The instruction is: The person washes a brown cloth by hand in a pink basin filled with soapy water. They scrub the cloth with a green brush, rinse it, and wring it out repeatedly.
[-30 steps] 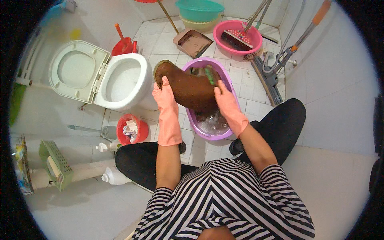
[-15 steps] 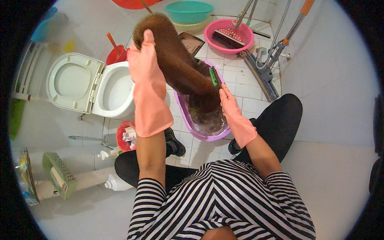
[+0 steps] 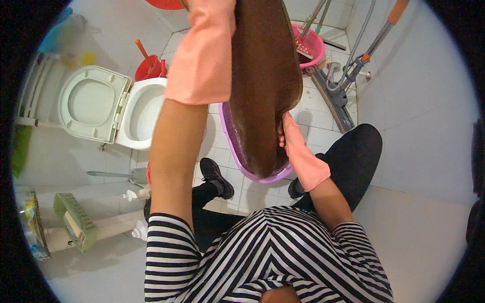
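A large wet brown mat [image 3: 262, 65] with a stitched edge is lifted high, its lower end hanging in a purple basin [image 3: 227, 129] on the floor. My left hand [image 3: 209, 48], in a pink rubber glove, grips the mat near the top edge of the view; its fingers are out of the picture. My right hand [image 3: 293, 139], gloved the same, is closed at the mat's right edge, low over the basin. The scrub brush it holds is mostly hidden by the mat, and its green bristles do not show. The mat covers most of the basin's inside.
A white toilet [image 3: 144, 113] with its lid up stands left, a red bucket [image 3: 146, 68] behind it. At the far right are a pink basin [image 3: 316, 48] with a broom and a grey mop [image 3: 336, 98] by the wall. A green basket [image 3: 76, 222] hangs lower left.
My left hand has moved up and away, raising and stretching out the mat, which now spreads over the basin. My right hand has shifted slightly, and the green bristles have gone out of sight.
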Demonstrator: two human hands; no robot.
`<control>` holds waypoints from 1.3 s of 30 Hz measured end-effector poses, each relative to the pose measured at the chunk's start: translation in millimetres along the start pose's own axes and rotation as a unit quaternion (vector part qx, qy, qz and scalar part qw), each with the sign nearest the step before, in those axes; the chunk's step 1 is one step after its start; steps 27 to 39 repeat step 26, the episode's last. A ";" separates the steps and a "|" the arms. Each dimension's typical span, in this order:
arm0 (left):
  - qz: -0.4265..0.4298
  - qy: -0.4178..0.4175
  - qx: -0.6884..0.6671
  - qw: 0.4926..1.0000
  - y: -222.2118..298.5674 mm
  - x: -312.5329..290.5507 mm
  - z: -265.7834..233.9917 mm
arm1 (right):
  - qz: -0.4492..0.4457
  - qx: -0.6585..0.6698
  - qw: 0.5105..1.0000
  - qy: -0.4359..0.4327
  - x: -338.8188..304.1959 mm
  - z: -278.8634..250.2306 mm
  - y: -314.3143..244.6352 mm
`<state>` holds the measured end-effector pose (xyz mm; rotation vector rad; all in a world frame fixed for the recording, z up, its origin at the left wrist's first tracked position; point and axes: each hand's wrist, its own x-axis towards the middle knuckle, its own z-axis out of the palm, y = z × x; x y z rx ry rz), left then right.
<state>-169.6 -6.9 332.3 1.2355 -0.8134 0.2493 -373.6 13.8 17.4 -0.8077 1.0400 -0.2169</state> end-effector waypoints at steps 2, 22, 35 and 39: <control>-0.098 -0.052 0.026 0.993 -44.1 -25.5 -13.2 | 0.047 0.067 0.997 0.000 11.5 -2.8 4.4; -0.474 -0.307 0.518 0.643 -163.9 -317.4 -129.2 | -0.115 0.090 0.981 0.129 27.8 -67.6 -5.2; -0.504 -0.331 0.429 0.672 -206.3 -333.9 -154.0 | -0.204 -0.143 0.968 0.012 27.9 -45.3 12.7; -0.504 -0.331 0.429 0.672 -206.3 -333.9 -154.0 | -0.204 -0.143 0.968 0.012 27.9 -45.3 12.7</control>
